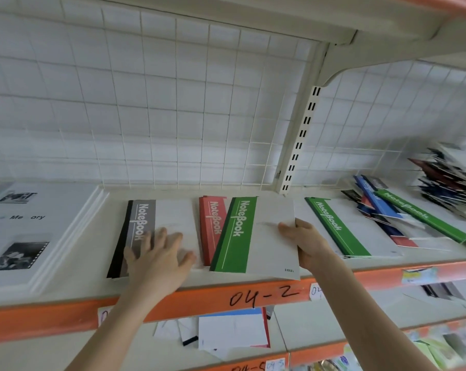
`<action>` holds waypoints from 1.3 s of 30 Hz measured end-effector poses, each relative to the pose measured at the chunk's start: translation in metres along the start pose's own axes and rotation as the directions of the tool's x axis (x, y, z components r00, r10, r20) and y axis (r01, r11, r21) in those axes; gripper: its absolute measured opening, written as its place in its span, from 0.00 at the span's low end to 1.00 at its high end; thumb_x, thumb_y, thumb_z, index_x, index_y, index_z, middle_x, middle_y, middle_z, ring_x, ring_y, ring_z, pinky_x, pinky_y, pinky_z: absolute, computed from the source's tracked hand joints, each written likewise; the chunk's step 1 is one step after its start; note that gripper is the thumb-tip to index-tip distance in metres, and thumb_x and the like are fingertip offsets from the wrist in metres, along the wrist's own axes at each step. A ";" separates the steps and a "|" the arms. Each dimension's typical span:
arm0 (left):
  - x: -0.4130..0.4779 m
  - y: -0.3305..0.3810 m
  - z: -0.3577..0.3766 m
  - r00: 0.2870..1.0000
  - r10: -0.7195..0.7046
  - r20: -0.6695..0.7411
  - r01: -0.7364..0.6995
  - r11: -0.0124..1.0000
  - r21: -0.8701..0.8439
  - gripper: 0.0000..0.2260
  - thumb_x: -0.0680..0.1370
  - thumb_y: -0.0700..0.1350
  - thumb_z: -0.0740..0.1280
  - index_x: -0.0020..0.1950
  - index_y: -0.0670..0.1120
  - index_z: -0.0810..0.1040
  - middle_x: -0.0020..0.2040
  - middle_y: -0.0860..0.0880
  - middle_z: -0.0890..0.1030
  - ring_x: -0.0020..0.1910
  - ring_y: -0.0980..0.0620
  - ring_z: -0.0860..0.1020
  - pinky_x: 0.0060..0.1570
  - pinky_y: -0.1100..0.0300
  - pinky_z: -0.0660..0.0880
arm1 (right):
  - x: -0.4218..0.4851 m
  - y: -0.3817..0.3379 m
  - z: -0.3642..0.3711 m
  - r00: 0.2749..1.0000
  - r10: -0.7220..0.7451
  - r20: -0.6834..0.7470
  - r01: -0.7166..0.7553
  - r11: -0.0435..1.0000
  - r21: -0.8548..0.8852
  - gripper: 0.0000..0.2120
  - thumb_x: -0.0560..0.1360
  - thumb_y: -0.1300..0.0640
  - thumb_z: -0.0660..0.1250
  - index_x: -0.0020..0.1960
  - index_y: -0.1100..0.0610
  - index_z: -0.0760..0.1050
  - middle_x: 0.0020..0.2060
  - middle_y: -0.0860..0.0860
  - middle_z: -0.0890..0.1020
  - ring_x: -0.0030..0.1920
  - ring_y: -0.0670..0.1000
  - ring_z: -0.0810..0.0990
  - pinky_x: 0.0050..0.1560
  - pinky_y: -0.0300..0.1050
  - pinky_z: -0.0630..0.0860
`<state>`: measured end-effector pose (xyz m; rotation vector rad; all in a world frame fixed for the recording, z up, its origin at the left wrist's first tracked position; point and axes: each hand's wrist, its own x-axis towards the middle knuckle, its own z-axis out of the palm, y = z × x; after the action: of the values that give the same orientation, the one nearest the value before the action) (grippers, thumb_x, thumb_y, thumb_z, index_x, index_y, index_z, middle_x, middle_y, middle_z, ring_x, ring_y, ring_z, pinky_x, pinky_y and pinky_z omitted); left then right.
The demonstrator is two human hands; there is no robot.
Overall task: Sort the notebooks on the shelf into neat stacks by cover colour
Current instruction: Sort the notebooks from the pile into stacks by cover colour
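Observation:
A grey-and-black "NoteBook" stack (143,223) lies on the shelf (253,286). My left hand (159,261) rests flat on it with fingers spread. Beside it lies a red notebook (211,228), partly covered by a green-striped notebook (242,234). My right hand (304,239) grips that green notebook at its right edge, thumb on the cover. Another green notebook stack (339,228) lies further right.
A white "Memory" booklet stack (39,231) sits at the left. A jumbled pile of blue, green and red notebooks (403,212) fills the right end. A wire grid backs the shelf. An orange rail marked "04-2" (264,295) edges the front; loose notebooks lie on the shelf below.

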<state>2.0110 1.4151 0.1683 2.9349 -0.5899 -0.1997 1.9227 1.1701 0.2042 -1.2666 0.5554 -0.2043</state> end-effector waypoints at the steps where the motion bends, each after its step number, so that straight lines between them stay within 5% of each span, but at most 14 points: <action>1: 0.002 0.002 0.000 1.000 -0.015 -0.021 0.015 1.000 -0.010 0.26 0.79 0.63 0.46 0.75 0.56 0.53 0.78 0.51 0.48 0.76 0.45 0.46 0.70 0.38 0.50 | 0.000 -0.001 -0.007 1.000 0.002 0.030 -0.002 1.000 -0.002 0.06 0.75 0.70 0.62 0.51 0.63 0.73 0.45 0.59 0.80 0.41 0.58 0.81 0.32 0.48 0.81; 5: 0.010 0.020 0.000 0.988 -0.022 -0.150 0.020 1.000 -0.016 0.24 0.79 0.61 0.49 0.72 0.51 0.63 0.72 0.49 0.65 0.72 0.47 0.60 0.68 0.44 0.62 | -0.001 -0.008 -0.038 0.998 0.028 0.065 -0.026 0.999 -0.028 0.21 0.63 0.69 0.66 0.56 0.64 0.72 0.48 0.61 0.81 0.41 0.59 0.83 0.35 0.51 0.81; 11: 0.020 0.079 -0.002 0.943 0.142 -0.300 -0.163 0.986 -0.047 0.21 0.80 0.57 0.52 0.70 0.48 0.66 0.66 0.49 0.72 0.65 0.48 0.70 0.60 0.52 0.69 | -0.003 -0.029 -0.093 0.988 -0.020 -0.150 -0.012 0.978 -0.209 0.09 0.74 0.75 0.60 0.47 0.64 0.74 0.40 0.60 0.81 0.34 0.57 0.82 0.32 0.50 0.81; 15: 0.025 0.120 -0.001 0.916 0.244 -0.319 -0.259 0.966 -0.006 0.22 0.80 0.56 0.53 0.72 0.49 0.64 0.68 0.50 0.71 0.68 0.49 0.68 0.64 0.54 0.66 | 0.000 -0.046 -0.136 0.946 -0.135 -0.293 -0.009 0.896 -0.443 0.12 0.74 0.70 0.64 0.56 0.61 0.75 0.42 0.57 0.81 0.37 0.56 0.80 0.35 0.48 0.80; 19: 0.032 0.157 0.007 0.902 0.298 -0.312 -0.315 0.949 -0.004 0.21 0.79 0.56 0.58 0.69 0.46 0.69 0.65 0.49 0.74 0.66 0.48 0.70 0.60 0.54 0.70 | 0.017 -0.056 -0.179 0.891 -0.262 -0.372 -0.227 0.452 -0.863 0.19 0.72 0.58 0.68 0.62 0.59 0.74 0.51 0.57 0.81 0.46 0.55 0.80 0.44 0.44 0.76; 23: 0.040 0.184 0.019 0.827 0.406 -0.389 -0.413 0.908 0.070 0.17 0.60 0.48 0.80 0.42 0.41 0.82 0.37 0.45 0.82 0.35 0.43 0.81 0.27 0.53 0.76 | 0.020 -0.051 -0.183 0.905 -0.352 -0.240 -0.253 0.008 -0.967 0.22 0.75 0.52 0.66 0.67 0.58 0.68 0.64 0.55 0.72 0.64 0.54 0.71 0.62 0.46 0.70; 28: 0.041 0.207 0.036 0.824 0.398 -0.404 -0.400 0.913 0.084 0.18 0.58 0.48 0.81 0.42 0.42 0.82 0.38 0.45 0.82 0.36 0.44 0.82 0.26 0.55 0.76 | 0.020 -0.025 -0.166 0.992 -0.117 0.041 0.036 -0.046 -0.998 0.23 0.79 0.42 0.53 0.69 0.51 0.61 0.69 0.53 0.65 0.68 0.54 0.64 0.69 0.56 0.63; 31: 0.041 0.217 0.040 0.822 0.403 -0.403 -0.401 0.911 0.093 0.17 0.58 0.49 0.80 0.42 0.43 0.82 0.37 0.46 0.82 0.36 0.44 0.82 0.25 0.55 0.76 | 0.026 -0.020 -0.169 0.986 -0.140 0.091 0.079 -0.090 -0.993 0.26 0.80 0.40 0.48 0.74 0.50 0.54 0.73 0.51 0.57 0.73 0.54 0.55 0.71 0.56 0.54; 36: 0.041 0.230 0.040 0.828 0.387 -0.405 -0.375 0.920 0.113 0.17 0.59 0.49 0.80 0.42 0.43 0.82 0.38 0.45 0.82 0.38 0.43 0.82 0.26 0.54 0.77 | 0.047 -0.023 -0.187 0.982 -0.166 0.095 0.077 -0.114 -0.990 0.27 0.79 0.39 0.46 0.74 0.51 0.53 0.74 0.53 0.55 0.74 0.56 0.53 0.72 0.57 0.54; 39: 0.041 0.240 0.041 0.860 0.348 -0.374 -0.342 0.936 0.083 0.17 0.68 0.50 0.75 0.52 0.42 0.82 0.49 0.44 0.83 0.49 0.42 0.81 0.39 0.49 0.79 | 0.051 -0.024 -0.195 0.971 -0.194 0.141 0.122 -0.104 -0.987 0.25 0.80 0.40 0.48 0.72 0.51 0.58 0.71 0.53 0.61 0.72 0.55 0.58 0.70 0.56 0.58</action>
<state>1.9526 1.1753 0.1631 2.6992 -1.0286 0.4124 1.8717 0.9757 0.1755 -2.9518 0.5720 0.0592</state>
